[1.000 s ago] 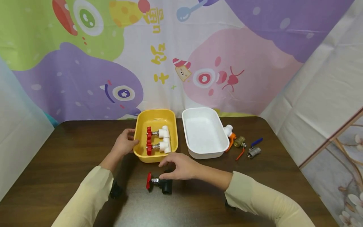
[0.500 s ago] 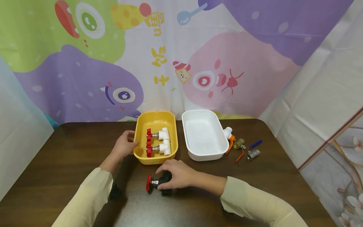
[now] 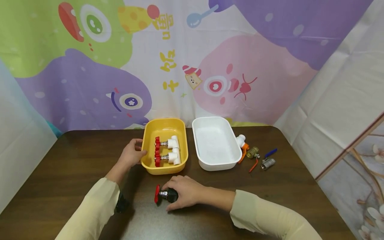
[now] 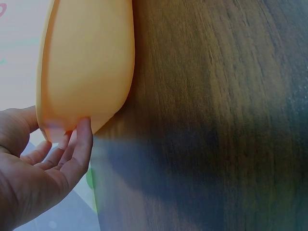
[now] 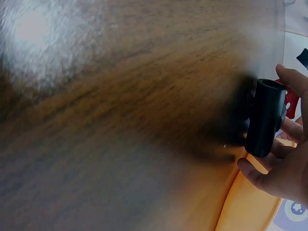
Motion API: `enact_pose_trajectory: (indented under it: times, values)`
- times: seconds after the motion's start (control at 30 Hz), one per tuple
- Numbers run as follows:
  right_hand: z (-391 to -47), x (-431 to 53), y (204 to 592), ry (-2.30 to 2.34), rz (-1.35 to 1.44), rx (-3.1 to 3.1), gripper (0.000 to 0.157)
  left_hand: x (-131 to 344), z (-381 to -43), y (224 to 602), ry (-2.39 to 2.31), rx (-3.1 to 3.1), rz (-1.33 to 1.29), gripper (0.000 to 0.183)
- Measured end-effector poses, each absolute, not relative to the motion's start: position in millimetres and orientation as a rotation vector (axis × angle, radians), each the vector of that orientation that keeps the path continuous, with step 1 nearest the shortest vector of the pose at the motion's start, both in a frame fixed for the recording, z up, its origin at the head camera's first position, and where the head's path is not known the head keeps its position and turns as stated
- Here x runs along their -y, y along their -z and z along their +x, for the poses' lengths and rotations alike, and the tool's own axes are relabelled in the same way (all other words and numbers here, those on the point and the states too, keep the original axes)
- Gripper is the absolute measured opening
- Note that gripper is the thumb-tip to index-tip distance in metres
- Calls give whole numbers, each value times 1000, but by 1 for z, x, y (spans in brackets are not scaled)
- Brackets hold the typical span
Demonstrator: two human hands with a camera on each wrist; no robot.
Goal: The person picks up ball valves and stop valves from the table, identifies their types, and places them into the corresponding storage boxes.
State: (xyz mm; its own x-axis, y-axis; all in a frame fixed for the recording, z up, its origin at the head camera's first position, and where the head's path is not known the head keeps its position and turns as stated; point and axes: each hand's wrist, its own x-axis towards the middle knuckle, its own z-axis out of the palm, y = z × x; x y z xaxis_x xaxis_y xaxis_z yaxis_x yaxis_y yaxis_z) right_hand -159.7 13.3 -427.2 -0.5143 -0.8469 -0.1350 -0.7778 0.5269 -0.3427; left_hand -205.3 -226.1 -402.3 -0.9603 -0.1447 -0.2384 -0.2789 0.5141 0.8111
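Observation:
A black stop valve with a red handwheel lies on the table in front of the yellow tray. My right hand curls round its black body from the right; in the right wrist view, thumb and fingers surround the black pipe section. The handwheel points left, outside the grip. At the yellow tray's left side, my left hand holds the wall, thumb over the rim and fingers outside, as the left wrist view shows. Inside that tray lie two white stop valves with red handwheels.
A white tray stands right of the yellow one. Beyond it lie a white valve with an orange lever, a brass ball valve with a red lever and a silver ball valve with a blue lever. A printed curtain hangs behind.
My right hand has come down and toward me, from above the black stop valve to round its body. My left hand has stayed at the yellow tray. The head view has tilted slightly.

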Motion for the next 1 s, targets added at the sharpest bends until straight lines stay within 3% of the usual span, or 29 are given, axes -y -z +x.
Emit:
enact_pose_trajectory:
  times: [1.0]
  values:
    - [-152,-5,427,241,-1396,-2539,59,227,-206,404,-1437,-2606,-390,54]
